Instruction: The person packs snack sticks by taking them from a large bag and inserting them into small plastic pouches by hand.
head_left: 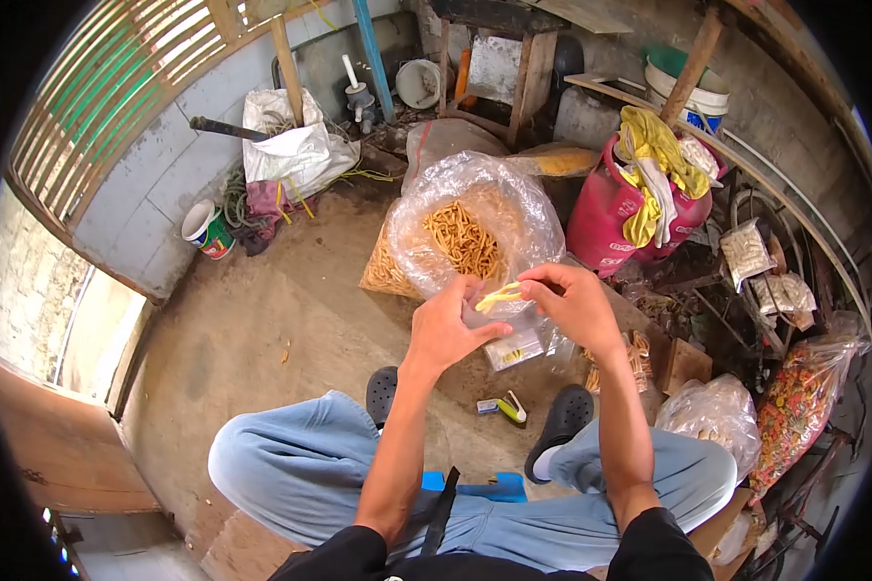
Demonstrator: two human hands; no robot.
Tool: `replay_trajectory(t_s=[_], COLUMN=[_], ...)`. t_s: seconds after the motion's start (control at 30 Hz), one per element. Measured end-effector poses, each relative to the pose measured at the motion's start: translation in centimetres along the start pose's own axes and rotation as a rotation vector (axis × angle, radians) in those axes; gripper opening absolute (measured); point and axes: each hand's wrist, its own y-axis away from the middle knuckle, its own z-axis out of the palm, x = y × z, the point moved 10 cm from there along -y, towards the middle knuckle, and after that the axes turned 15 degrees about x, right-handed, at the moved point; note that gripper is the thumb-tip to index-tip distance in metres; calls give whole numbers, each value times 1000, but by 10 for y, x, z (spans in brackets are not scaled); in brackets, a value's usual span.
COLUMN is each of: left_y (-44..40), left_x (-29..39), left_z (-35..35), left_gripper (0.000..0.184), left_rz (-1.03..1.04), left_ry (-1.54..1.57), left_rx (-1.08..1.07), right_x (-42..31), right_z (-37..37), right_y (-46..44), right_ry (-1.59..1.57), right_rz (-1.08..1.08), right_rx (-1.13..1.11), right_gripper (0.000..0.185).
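Note:
My left hand [448,329] is in front of the big clear bag, its thumb stretched out, holding a small clear plastic bag [484,315]. Pinched in my right hand [564,302] is a yellow strip [500,296] that lies across the small bag's top. Just beyond both hands stands the large open plastic bag [533,208] with brown stick-shaped snacks [462,239] inside. Below my hands, a pack of clear plastic bags [513,350] lies on the floor. A green stapler [513,408] and a small blue-and-white box [487,406] rest nearer my feet.
Pink gas cylinders [606,218] with yellow cloths [661,160] stand at the right. A bag of colourful snacks [799,416] and a clear bag [712,418] are lower right. A white sack [305,155] and a small bucket [207,229] stand by the left wall.

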Motion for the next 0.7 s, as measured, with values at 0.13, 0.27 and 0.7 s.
replay_trajectory(t_s=[0.13, 0.27, 0.7], left_y=[1, 2, -2], left_x=[18, 18, 31], left_z=[-2, 1, -16], left_gripper=[67, 65, 59], left_rz=[60, 55, 59], left_ry=[-85, -100, 41], left_rx=[-6, -54, 40], right_x=[-34, -44, -55], right_z=[10, 18, 25], right_y=[14, 20, 28], right_ry=[180, 174, 26], right_rz=[-212, -400, -443], right_rx=[52, 51, 19], right_gripper=[16, 13, 13])
